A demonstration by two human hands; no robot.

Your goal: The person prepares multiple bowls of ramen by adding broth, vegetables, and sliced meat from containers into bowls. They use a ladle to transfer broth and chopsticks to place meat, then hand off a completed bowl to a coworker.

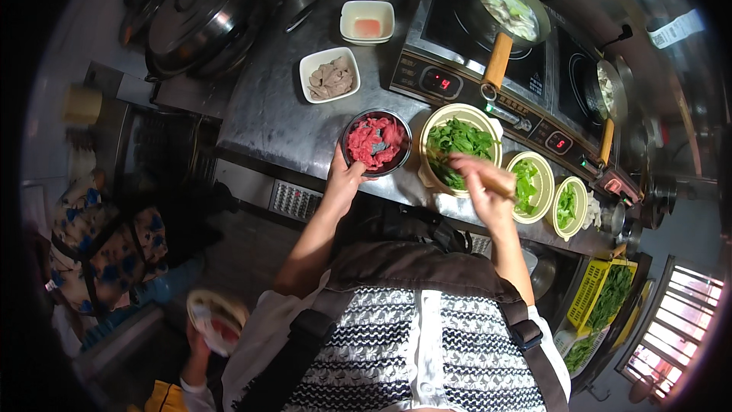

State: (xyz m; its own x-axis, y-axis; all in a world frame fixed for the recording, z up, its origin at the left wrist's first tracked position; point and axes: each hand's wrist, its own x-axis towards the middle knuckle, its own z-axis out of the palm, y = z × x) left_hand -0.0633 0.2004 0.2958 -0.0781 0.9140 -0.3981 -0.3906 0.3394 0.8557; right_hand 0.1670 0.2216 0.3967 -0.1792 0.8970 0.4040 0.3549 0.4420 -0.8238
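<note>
My left hand (343, 180) grips a dark round bowl (407, 151) by its near rim and side. Sliced raw red meat (374, 140) fills much of the bowl, with some grey showing in the middle. My right hand (482, 191) is blurred by motion and closed around a light-brown wooden utensil (502, 184); its kind and far end cannot be made out. It hovers over the near edge of a cream colander-like basket (433, 182) of green leaves (460, 140). White square dishes stand beyond my left hand, one with grey-brown slices (331, 79), another with reddish liquid (367, 27).
Lit induction cookers (440, 81) carry a wooden-handled pan (512, 8) of food in liquid and a second pan (607, 88). Smaller green-filled baskets (532, 186) (567, 209) line the counter's edge. A large lidded pot (191, 17) stands left. Another person's hand (197, 343) holds a bowl behind.
</note>
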